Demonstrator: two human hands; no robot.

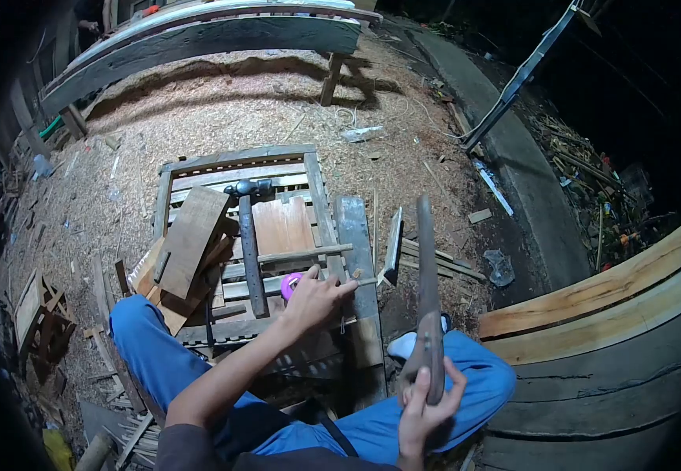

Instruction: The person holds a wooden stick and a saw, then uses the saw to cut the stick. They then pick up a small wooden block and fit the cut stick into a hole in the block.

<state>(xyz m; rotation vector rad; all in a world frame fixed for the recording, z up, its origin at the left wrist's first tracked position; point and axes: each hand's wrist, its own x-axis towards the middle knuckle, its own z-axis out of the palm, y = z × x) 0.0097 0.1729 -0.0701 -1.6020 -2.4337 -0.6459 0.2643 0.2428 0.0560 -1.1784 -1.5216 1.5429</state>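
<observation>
My left hand (pixel 313 302) is over the near right part of a low slatted wooden table (pixel 313 180), beside a round pink object (pixel 290 286); its fingers are partly spread. In my right hand (pixel 430 400) is the wooden handle of a long, dark tool (pixel 428 290), held upright above my right knee. A hammer (pixel 251 251) lies on the slats with its head pointing away from me. To its right is a light wooden board (pixel 284 228), and a thin stick (pixel 305 253) crosses the slats below that board. Brown planks (pixel 193 243) are stacked at the left.
A long workbench (pixel 215 41) stands at the far side over wood shavings. Large planks (pixel 591 290) lie at the right. A metal post (pixel 521 74) leans at the upper right. Small wooden frame (pixel 34 314) at the left; people's arms show at the left edge.
</observation>
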